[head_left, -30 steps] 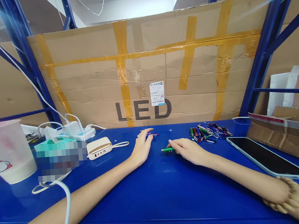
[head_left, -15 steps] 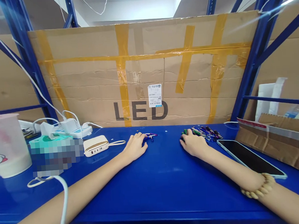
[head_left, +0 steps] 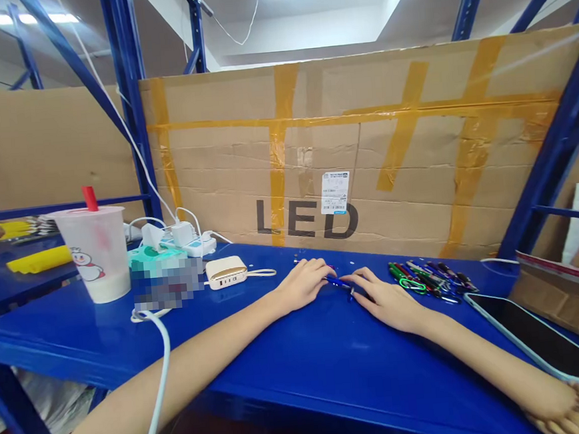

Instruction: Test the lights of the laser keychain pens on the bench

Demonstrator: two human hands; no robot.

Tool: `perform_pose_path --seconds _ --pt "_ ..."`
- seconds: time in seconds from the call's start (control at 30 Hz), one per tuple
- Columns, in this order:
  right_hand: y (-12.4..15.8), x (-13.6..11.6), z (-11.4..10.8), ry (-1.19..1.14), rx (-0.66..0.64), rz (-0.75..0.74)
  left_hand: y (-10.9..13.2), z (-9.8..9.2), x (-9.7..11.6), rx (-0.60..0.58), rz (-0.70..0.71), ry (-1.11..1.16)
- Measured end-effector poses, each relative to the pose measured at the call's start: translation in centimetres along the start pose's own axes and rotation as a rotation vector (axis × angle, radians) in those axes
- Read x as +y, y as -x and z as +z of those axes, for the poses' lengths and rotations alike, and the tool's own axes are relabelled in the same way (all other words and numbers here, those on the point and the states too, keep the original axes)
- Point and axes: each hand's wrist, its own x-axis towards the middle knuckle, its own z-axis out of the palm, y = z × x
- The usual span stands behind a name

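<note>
Blue steel shelving (head_left: 330, 354) runs under my arms, with a heap of keychain penlights (head_left: 427, 281) off to the right. My left hand (head_left: 305, 284) and right hand (head_left: 389, 299) lie half-curled, fingertips touching a slim blue penlight (head_left: 339, 281) between them, though I can't tell whether either has hold of it

Left hand (head_left: 302, 285) and right hand (head_left: 387, 299) palm-down, fingers curved, nearly meeting; left forearm (head_left: 195, 360) and right forearm (head_left: 484, 343) angled inward.

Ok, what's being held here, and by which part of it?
Apparently a slim blue keychain light, between the fingertips of the left hand and right hand; the grip points are too small to tell.
</note>
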Motion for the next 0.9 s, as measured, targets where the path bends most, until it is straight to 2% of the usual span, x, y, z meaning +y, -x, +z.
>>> perform_pose_path --seconds 0.1,0.2,0.5,0.73,0.9 --pt "-0.1 0.4 0.2 -0.04 -0.038 -0.038 -0.1 -0.2 0.5 0.033 0.149 -0.108" --pt "-0.2 1.0 0.1 -0.101 -0.051 -0.07 -0.2 -0.2 0.9 0.055 0.228 -0.214" --pt "0.0 -0.1 -1.2 -0.182 -0.087 -0.052 -0.3 -0.2 0.8 -0.016 0.252 -0.26" --pt "0.0 0.1 -0.6 -0.071 -0.016 -0.085 -0.4 -0.6 1.2 0.003 0.347 -0.305" --pt "0.0 0.0 -0.3 -0.086 0.013 -0.065 -0.5 -0.5 1.4 0.014 0.418 -0.351"
